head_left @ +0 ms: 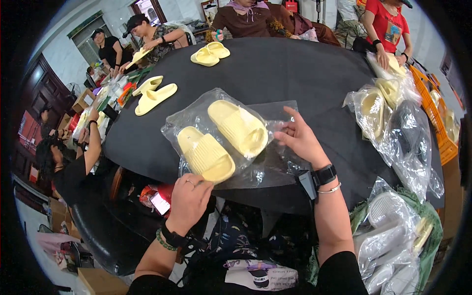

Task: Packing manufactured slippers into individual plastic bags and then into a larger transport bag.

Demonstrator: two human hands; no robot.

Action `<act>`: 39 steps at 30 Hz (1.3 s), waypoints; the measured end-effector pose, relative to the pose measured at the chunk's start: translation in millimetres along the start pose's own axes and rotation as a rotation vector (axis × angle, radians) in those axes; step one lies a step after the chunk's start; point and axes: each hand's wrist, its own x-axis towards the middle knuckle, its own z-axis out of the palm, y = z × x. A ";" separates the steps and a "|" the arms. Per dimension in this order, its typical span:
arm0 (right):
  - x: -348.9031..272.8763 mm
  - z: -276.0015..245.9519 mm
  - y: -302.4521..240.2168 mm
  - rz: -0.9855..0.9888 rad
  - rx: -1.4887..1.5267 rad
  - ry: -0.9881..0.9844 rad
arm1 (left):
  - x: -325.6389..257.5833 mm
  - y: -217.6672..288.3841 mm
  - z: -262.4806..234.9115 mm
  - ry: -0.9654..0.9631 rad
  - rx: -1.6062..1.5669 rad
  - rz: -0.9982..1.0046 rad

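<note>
A pair of pale yellow slide slippers sits before me with clear plastic bags about them; I cannot tell whether both are fully inside one. Closest to me is the left slipper [200, 150], with the right slipper [236, 125] beside it. My left hand [189, 199] is closed, its fingertips at the left slipper's near end. Beside the right slipper, my right hand [302, 140] has its fingers apart, the thumb by the edge of the clear plastic bag [189, 112]. Another flat clear bag [275, 167] lies partly under them.
Two more yellow pairs [156, 98] [210, 53] lie farther off on the dark table [295, 69]. Bagged slippers [376, 110] crowd the right edge, by an orange crate [432, 113]. A green sack [432, 231] of wrapped slippers stands lower right. Several people work around the table.
</note>
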 end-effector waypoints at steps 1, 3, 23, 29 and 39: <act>3.5 6.5 4.3 -0.003 0.012 -0.013 | 4.8 1.5 -4.6 0.090 -0.001 0.019; 3.4 8.4 5.6 -0.135 0.194 0.025 | 27.4 5.5 -3.1 0.175 0.001 0.036; -7.8 -35.1 1.1 0.253 -0.326 0.063 | 91.0 126.6 87.0 -0.149 -0.361 0.292; -7.4 -33.6 5.0 0.190 -0.500 0.080 | 110.2 39.4 36.8 0.252 -0.125 0.033; -10.5 -24.6 -10.4 0.305 -0.474 0.120 | 10.4 -165.8 18.5 0.120 -0.131 -0.895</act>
